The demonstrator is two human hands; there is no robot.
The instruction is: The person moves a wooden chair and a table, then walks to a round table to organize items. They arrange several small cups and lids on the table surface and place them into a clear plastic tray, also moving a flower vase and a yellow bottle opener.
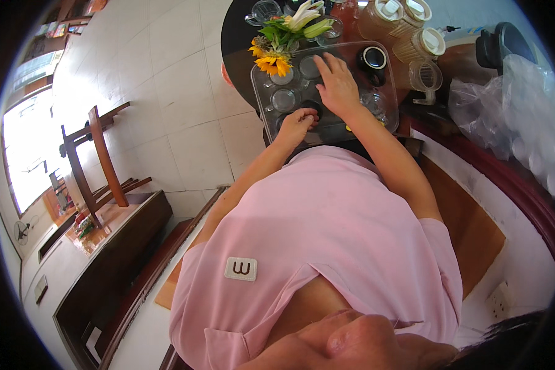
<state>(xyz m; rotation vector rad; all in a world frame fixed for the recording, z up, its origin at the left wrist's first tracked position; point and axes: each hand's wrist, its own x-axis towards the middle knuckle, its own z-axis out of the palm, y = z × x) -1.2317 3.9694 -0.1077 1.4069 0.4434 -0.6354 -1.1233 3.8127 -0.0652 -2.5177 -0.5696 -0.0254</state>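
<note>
A clear plastic tray [255, 88] on the dark round table holds several upturned glass mugs [284, 100] and a black mug with a pale ring [374, 58]. My left hand [297, 126] is at the tray's near part, its curled fingers on the edge of a dark round cup [311, 107] that they partly cover. Over the middle of the tray, my right hand [338, 85] has its fingers spread, fingertips beside a round glass mug [310, 68]; nothing shows in its grasp. Another glass [373, 102] lies near my right wrist. Sunflowers [274, 64] and lilies overhang the tray's far left corner.
Several lidded plastic pitchers [411, 46] stand right of the tray, with an unlidded one [424, 76] nearer. A clear plastic bag [478, 113] lies at the right, beside a dark-handled container [504, 48]. A glass pitcher [263, 13] is behind the flowers. Wooden furniture [106, 157] stands at left.
</note>
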